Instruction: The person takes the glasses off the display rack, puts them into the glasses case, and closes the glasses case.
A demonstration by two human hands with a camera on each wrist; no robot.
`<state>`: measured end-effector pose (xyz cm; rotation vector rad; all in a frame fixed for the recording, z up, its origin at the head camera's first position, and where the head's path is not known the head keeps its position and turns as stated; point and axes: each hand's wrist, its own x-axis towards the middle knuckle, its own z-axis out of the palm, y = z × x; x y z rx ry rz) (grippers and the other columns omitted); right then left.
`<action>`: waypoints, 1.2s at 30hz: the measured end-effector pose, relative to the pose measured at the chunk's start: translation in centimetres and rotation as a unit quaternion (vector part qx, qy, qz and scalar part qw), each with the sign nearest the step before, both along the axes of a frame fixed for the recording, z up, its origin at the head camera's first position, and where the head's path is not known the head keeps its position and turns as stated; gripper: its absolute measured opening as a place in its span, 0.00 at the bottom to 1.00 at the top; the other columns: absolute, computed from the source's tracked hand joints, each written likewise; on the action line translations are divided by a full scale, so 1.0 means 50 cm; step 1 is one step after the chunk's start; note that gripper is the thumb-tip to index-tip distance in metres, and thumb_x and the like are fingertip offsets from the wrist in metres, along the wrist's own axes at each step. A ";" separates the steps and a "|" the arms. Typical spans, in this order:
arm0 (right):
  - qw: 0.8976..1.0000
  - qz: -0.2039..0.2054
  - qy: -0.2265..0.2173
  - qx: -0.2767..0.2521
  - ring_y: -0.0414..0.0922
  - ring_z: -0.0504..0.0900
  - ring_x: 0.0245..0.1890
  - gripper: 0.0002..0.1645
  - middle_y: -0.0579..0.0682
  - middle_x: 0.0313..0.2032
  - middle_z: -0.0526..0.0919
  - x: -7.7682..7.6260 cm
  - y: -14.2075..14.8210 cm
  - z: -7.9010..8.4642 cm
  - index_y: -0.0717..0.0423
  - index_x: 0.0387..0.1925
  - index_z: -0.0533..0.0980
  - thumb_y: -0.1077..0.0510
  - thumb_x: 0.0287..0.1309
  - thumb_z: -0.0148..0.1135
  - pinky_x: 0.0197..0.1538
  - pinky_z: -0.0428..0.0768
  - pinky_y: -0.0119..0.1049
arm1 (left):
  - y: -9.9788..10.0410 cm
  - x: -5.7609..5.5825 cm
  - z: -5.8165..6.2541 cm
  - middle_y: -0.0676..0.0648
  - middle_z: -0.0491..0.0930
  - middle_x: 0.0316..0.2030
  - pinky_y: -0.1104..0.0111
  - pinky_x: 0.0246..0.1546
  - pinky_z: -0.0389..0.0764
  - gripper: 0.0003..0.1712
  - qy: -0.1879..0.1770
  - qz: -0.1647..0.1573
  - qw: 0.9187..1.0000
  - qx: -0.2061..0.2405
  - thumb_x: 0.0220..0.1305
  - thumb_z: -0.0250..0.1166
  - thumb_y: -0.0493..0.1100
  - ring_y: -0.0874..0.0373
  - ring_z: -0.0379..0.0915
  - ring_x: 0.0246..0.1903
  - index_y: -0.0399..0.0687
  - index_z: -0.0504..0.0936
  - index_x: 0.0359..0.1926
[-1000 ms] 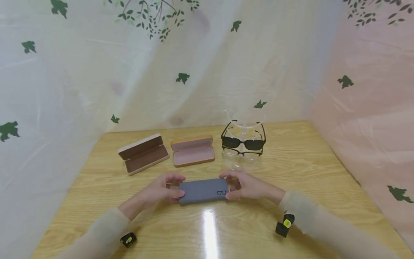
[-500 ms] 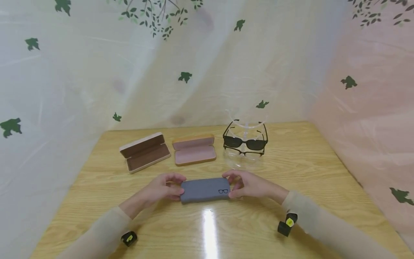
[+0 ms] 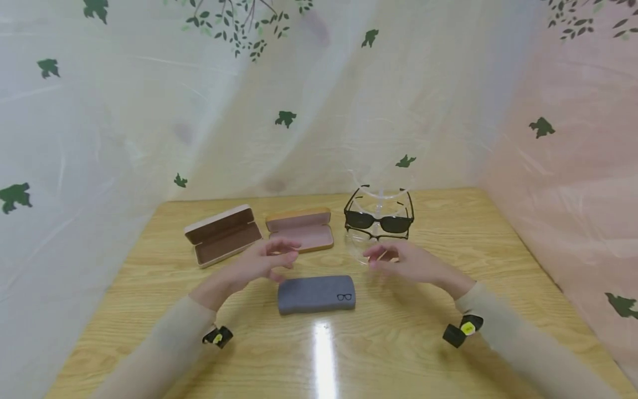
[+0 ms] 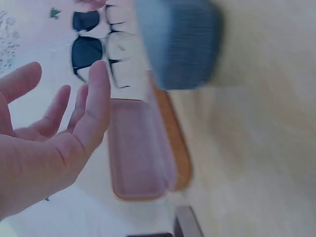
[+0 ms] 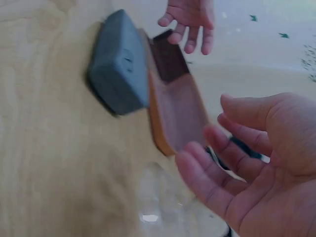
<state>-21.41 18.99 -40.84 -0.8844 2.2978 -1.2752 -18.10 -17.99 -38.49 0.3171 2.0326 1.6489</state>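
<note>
A closed grey-blue glasses case (image 3: 316,295) with a small glasses print lies on the wooden table between my hands, touched by neither. My left hand (image 3: 256,263) hovers above its left end, fingers spread and holding nothing. To the right, my right hand (image 3: 413,263) is raised in front of the eyewear stand, also holding nothing; its fingers are loosely bent. Behind the grey case stands an open orange glasses case (image 3: 309,238) with pink lining, partly covered by my left fingers. Dark sunglasses (image 3: 381,223) sit on the clear stand (image 3: 380,200) above clear-lensed glasses (image 3: 359,233).
An open pale glasses case (image 3: 224,243) with brown lining stands at the back left, next to the orange one. Leaf-printed sheeting (image 3: 319,111) walls off the table (image 3: 164,299) at the back and sides.
Both hands have let go of the ends of the grey glasses case and moved up and forward, the right one toward the eyewear stand. The case stays where it lay.
</note>
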 end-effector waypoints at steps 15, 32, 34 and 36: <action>0.942 -0.317 0.080 -0.068 0.61 0.72 0.60 0.44 0.62 0.66 0.65 -0.036 0.080 0.031 0.59 0.73 0.61 0.47 0.65 0.70 0.51 0.81 0.38 | 0.143 -0.119 0.005 0.39 0.64 0.72 0.47 0.64 0.71 0.41 0.034 0.078 0.995 0.046 0.73 0.63 0.49 0.40 0.67 0.67 0.49 0.55 0.79; 0.953 -0.283 -0.018 -0.108 0.57 0.64 0.72 0.51 0.59 0.77 0.55 -0.050 0.087 0.002 0.51 0.81 0.44 0.46 0.71 0.62 0.71 0.65 0.53 | 0.249 -0.159 -0.012 0.39 0.69 0.69 0.52 0.63 0.74 0.33 0.023 0.135 0.984 0.118 0.73 0.64 0.42 0.47 0.69 0.66 0.46 0.65 0.75; 0.953 -0.282 -0.020 -0.106 0.58 0.65 0.72 0.51 0.60 0.76 0.56 -0.050 0.088 0.005 0.52 0.81 0.44 0.46 0.71 0.62 0.71 0.65 0.52 | 0.252 -0.159 -0.011 0.40 0.69 0.69 0.52 0.63 0.74 0.32 0.020 0.139 0.983 0.121 0.73 0.64 0.42 0.47 0.70 0.65 0.47 0.66 0.74; 0.954 -0.281 -0.024 -0.106 0.57 0.65 0.71 0.51 0.60 0.76 0.58 -0.048 0.088 0.008 0.53 0.81 0.44 0.45 0.71 0.62 0.70 0.67 0.49 | 0.253 -0.160 -0.011 0.40 0.70 0.68 0.51 0.63 0.74 0.31 0.015 0.141 0.982 0.126 0.73 0.64 0.41 0.47 0.70 0.65 0.47 0.68 0.73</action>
